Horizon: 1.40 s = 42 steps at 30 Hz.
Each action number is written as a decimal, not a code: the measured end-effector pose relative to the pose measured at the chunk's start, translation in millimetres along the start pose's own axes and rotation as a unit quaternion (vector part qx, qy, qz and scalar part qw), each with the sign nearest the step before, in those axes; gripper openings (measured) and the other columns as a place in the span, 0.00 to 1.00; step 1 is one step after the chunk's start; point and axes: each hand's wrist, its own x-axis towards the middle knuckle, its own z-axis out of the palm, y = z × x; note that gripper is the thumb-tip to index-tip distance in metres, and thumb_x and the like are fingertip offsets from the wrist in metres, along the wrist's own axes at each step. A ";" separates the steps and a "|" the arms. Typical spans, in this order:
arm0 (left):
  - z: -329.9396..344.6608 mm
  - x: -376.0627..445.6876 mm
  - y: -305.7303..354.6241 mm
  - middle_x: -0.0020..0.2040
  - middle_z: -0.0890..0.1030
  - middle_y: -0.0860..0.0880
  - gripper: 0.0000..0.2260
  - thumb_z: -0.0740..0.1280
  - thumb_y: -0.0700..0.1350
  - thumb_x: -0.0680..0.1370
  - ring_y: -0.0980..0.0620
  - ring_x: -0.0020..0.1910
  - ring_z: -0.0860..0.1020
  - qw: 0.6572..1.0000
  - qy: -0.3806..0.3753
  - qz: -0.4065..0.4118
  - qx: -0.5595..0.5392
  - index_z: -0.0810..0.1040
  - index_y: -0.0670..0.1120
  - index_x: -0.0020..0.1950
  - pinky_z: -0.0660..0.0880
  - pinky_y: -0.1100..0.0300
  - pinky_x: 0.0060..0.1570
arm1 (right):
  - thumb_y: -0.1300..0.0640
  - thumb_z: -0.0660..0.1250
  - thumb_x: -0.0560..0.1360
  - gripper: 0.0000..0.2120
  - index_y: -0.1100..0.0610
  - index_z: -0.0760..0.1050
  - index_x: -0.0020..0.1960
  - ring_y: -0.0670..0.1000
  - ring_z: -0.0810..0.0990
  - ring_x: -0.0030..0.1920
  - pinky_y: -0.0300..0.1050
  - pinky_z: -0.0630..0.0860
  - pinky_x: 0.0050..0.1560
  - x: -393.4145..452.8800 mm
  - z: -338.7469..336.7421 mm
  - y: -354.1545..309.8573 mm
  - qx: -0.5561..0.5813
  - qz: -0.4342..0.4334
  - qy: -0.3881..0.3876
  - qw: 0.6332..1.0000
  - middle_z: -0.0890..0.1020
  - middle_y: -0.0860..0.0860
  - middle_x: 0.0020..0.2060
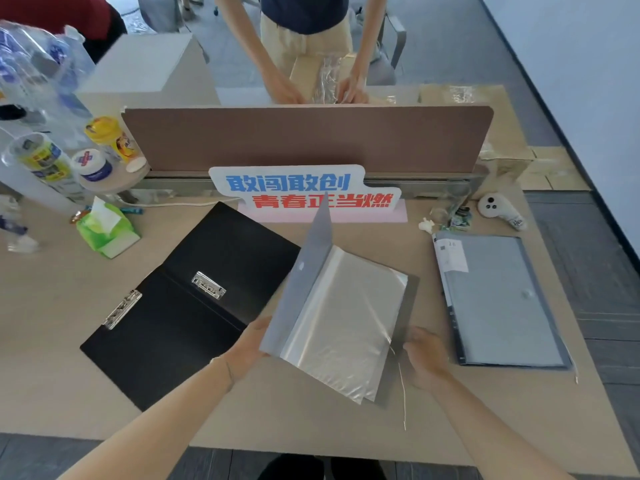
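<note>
Left hand (247,344): fingers hidden behind raised cover of display folder (346,313). Right hand (426,355): fingertips lost behind folder's right edge. Black clip folder (180,306): right corner covered by display folder. Sign (298,190): lower middle blocked by cover tip. Label (452,254) on second grey folder (502,299): print too small to read. Person opposite (304,29): cut off at top edge, hands partly behind partition (304,138). Bottles (31,64) at left: blurred, cropped by edge.

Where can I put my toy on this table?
Best spot: the bare tabletop at the near left, between the tissue pack, the black folder and the table's front edge. There's also room at the near right, in front of the closed grey folder, beside the right hand. It's crowded at the far left by the jars and around the white controller.
</note>
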 end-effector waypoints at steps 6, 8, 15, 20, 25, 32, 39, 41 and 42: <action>42.2 37.5 -26.8 0.59 0.85 0.43 0.09 0.64 0.39 0.80 0.46 0.53 0.82 0.991 0.073 0.012 0.108 0.84 0.46 0.53 0.78 0.59 0.50 | 0.67 0.61 0.76 0.10 0.62 0.81 0.50 0.54 0.74 0.41 0.47 0.72 0.45 -0.7 -22.1 8.6 0.146 0.030 -0.036 0.988 0.78 0.52 0.34; 43.9 48.6 -34.8 0.52 0.87 0.50 0.12 0.65 0.40 0.77 0.46 0.53 0.85 0.985 0.087 0.015 0.147 0.87 0.52 0.49 0.82 0.53 0.51 | 0.62 0.58 0.81 0.12 0.63 0.78 0.58 0.55 0.75 0.48 0.55 0.74 0.59 2.4 -25.1 7.4 0.233 0.101 -0.053 0.966 0.78 0.60 0.42; 60.2 54.1 -36.2 0.45 0.87 0.48 0.18 0.59 0.38 0.74 0.48 0.45 0.85 0.954 0.086 0.070 0.277 0.88 0.54 0.47 0.84 0.54 0.48 | 0.59 0.58 0.81 0.15 0.56 0.78 0.64 0.56 0.79 0.55 0.53 0.74 0.61 15.6 -23.4 27.2 0.205 0.084 -0.021 0.975 0.81 0.53 0.52; 80.6 56.5 -28.3 0.51 0.84 0.47 0.18 0.60 0.40 0.74 0.46 0.50 0.82 0.968 0.135 0.051 0.204 0.83 0.62 0.46 0.82 0.51 0.48 | 0.45 0.62 0.76 0.14 0.40 0.82 0.57 0.53 0.79 0.64 0.59 0.71 0.71 27.1 -6.7 56.4 0.172 0.082 -0.078 0.979 0.82 0.46 0.61; 104.4 54.7 -4.2 0.49 0.82 0.51 0.11 0.62 0.44 0.79 0.50 0.49 0.79 0.984 0.169 0.020 0.054 0.78 0.62 0.48 0.73 0.59 0.45 | 0.51 0.66 0.79 0.20 0.47 0.75 0.70 0.53 0.78 0.66 0.57 0.70 0.72 25.7 -3.7 56.7 0.182 0.095 -0.094 0.974 0.79 0.47 0.66; 117.9 57.3 4.2 0.44 0.81 0.44 0.05 0.66 0.46 0.81 0.48 0.38 0.78 0.983 0.185 0.001 -0.012 0.77 0.46 0.51 0.75 0.55 0.40 | 0.51 0.71 0.70 0.33 0.51 0.71 0.74 0.52 0.78 0.66 0.57 0.70 0.71 22.7 -8.2 49.0 0.184 0.088 -0.114 0.972 0.79 0.47 0.66; 119.1 13.5 42.1 0.46 0.81 0.40 0.04 0.63 0.39 0.82 0.48 0.38 0.76 0.981 0.151 0.124 0.015 0.76 0.47 0.54 0.73 0.55 0.38 | 0.48 0.67 0.71 0.20 0.50 0.78 0.62 0.53 0.78 0.45 0.45 0.71 0.47 -0.1 -15.3 11.3 0.236 0.119 -0.090 0.960 0.82 0.51 0.45; 114.8 -2.5 54.1 0.44 0.81 0.45 0.04 0.64 0.39 0.82 0.48 0.39 0.77 0.979 0.144 0.145 -0.004 0.76 0.47 0.54 0.74 0.53 0.39 | 0.52 0.62 0.77 0.15 0.54 0.80 0.60 0.53 0.77 0.41 0.44 0.69 0.40 -6.3 -15.4 -1.4 0.283 0.097 -0.109 0.948 0.81 0.52 0.44; 111.5 -9.7 59.4 0.44 0.82 0.47 0.05 0.64 0.39 0.82 0.49 0.39 0.79 0.979 0.138 0.148 -0.025 0.77 0.48 0.54 0.76 0.53 0.40 | 0.51 0.61 0.78 0.16 0.56 0.80 0.59 0.53 0.80 0.43 0.44 0.72 0.42 -11.6 -16.0 -10.0 0.308 0.093 -0.111 0.940 0.83 0.50 0.45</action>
